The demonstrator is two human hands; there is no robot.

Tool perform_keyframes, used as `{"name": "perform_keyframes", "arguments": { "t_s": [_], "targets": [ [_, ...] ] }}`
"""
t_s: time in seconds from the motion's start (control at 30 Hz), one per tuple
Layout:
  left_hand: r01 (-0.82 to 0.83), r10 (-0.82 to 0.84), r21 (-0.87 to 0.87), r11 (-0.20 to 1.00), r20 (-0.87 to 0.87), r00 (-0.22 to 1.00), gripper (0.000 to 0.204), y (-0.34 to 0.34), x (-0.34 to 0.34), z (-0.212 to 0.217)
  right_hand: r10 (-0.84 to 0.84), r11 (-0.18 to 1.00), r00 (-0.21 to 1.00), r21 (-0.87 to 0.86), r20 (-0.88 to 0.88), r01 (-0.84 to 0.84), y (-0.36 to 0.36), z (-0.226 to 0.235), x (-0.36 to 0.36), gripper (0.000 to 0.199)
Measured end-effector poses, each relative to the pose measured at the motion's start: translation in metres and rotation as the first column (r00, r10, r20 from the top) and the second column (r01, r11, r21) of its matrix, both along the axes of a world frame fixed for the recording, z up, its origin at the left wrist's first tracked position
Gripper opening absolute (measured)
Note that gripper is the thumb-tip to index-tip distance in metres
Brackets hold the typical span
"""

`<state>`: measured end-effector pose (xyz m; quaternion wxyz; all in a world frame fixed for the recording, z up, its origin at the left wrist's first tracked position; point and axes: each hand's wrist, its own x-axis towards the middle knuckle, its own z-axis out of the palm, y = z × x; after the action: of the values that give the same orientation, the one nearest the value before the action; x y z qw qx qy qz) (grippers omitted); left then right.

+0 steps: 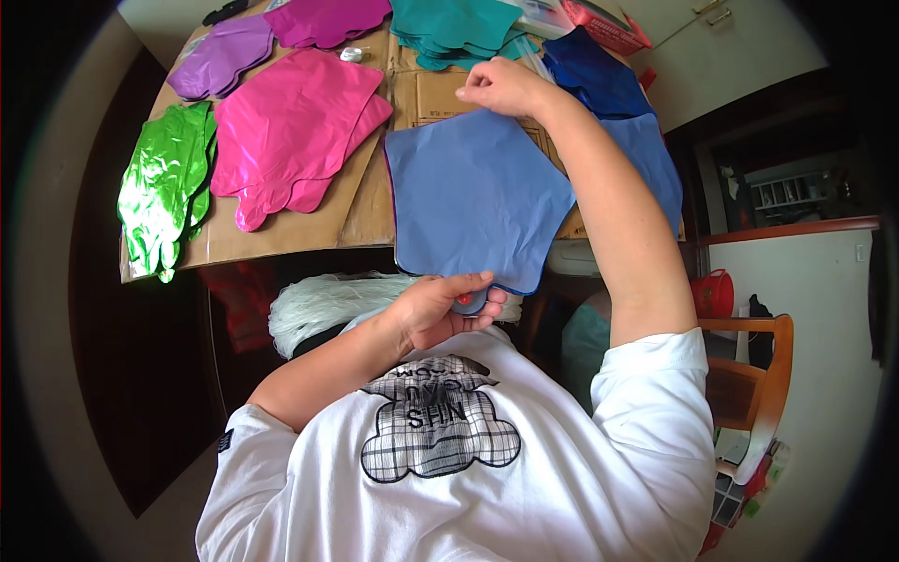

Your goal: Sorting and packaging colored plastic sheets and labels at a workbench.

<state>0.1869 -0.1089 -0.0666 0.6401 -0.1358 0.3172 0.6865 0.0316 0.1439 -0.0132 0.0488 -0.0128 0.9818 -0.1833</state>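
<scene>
A flat, uninflated blue foil balloon [478, 201] with a matte face hangs from the table edge toward my lap. My left hand [448, 311] is closed on its rounded near end, thumb on top, beside a small red spot. Above the balloon's far edge is my right hand [506, 87], its fingers curled together and pointing left. Whatever those fingertips may hold is too small to make out. Another blue foil balloon [646, 164] lies under my right forearm, below a shiny dark blue one [592, 70].
Cardboard [370, 201] covers the table. On it lie pink [286, 126], green [167, 178], purple [223, 56], magenta [328, 19] and teal [454, 26] foil balloons. A red basket [613, 30] stands at the back right. White strands [318, 314] bundle below the edge; a wooden chair [779, 375] stands right.
</scene>
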Motion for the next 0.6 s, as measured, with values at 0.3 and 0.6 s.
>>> {"name": "perform_keyframes", "arguments": {
  "t_s": [0.3, 0.6],
  "targets": [
    [-0.038, 0.036, 0.033, 0.999, 0.070, 0.997, 0.014, -0.011, -0.007, 0.006, -0.284, 0.951, 0.925, 0.201, 0.252, 0.236, 0.011, 0.051, 0.138, 0.059],
    [-0.041, 0.029, 0.122, 0.992, 0.098, 0.995, 0.014, -0.018, -0.003, 0.018, -0.375, 0.237, 0.651, -0.610, 0.660, 0.756, 0.026, 0.004, 0.212, 0.054]
  ]
}}
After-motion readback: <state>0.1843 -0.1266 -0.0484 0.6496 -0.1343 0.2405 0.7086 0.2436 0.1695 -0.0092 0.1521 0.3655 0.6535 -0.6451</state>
